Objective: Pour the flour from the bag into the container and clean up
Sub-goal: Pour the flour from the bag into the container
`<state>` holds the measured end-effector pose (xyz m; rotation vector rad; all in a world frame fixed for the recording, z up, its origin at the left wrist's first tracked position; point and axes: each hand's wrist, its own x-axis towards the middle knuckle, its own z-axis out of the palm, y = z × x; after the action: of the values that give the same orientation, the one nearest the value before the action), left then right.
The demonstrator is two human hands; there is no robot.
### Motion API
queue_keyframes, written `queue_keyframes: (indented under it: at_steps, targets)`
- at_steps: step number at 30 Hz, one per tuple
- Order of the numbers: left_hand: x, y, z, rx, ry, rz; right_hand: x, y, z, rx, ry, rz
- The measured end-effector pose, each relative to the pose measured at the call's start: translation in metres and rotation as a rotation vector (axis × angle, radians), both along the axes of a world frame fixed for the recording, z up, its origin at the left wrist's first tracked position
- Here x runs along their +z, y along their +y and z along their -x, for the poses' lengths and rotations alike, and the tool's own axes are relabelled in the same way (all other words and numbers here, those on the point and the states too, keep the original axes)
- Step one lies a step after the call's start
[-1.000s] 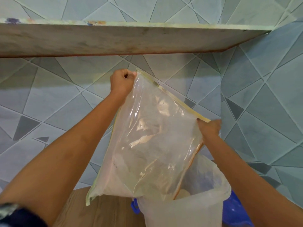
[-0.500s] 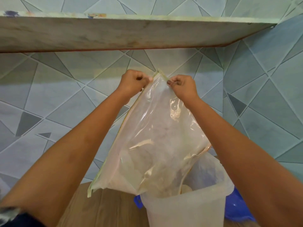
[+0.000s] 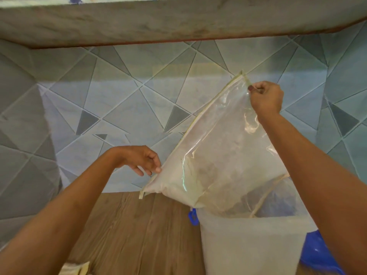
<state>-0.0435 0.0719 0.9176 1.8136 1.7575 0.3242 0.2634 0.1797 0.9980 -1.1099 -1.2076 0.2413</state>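
Bag [image 3: 222, 155]: clear plastic with pale yellow seams, held up on a slant right of centre. Its top corner points toward the upper right of the frame. Its lower end dips into the open mouth of the container [image 3: 248, 245].

Flour [image 3: 174, 187]: a white mass settled in the bag's lower left part, above the bench. The plastic higher up is dusted and creased.

Container: translucent white tub at the lower right, standing on the bench, its rim touching the bag's underside. A blue clip or handle [image 3: 192, 217] shows at its left rim. A blue plastic item [image 3: 317, 253] lies just behind it on the right, partly hidden by the right forearm.

Right hand [image 3: 266, 98]: raised at the upper right, fingers curled tight, pinching the bag's top corner just below the seam.

Left hand [image 3: 139, 157]: at mid-frame, fingers loosely curled, fingertips at the bag's left seam near the lower corner. Whether they pinch the seam or only touch it cannot be told.

Bench [image 3: 139, 225]: brown wood-grain surface across the lower middle. A pale, crumpled item [image 3: 77, 269] is cut off at the bottom edge, left of centre.

Wall [image 3: 119, 96]: grey-blue tiles in a triangle pattern.

Shelf [image 3: 158, 16]: grey slab spanning the top of the frame.
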Motion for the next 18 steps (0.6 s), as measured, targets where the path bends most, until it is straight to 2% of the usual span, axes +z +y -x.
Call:
queue_keyframes:
  at_steps: [3,8,11,14,18]
  targets:
    - [-0.017,-0.011,0.012,0.042,0.007,0.115,0.000,-0.002,0.001,0.017,0.006,0.007]
    - [-0.037,-0.022,0.018,0.133,-0.089,0.095,-0.002,-0.001,-0.004,0.058,0.000,0.005]
    - [-0.051,-0.026,0.016,0.223,-0.109,-0.006,-0.005,-0.003,-0.007,0.080,-0.001,0.002]
    - [-0.059,-0.030,0.014,0.237,-0.010,-0.159,-0.007,-0.005,-0.011,0.083,0.014,0.019]
    - [-0.043,-0.036,0.006,0.312,0.035,-0.374,-0.006,-0.010,-0.022,0.062,0.061,0.047]
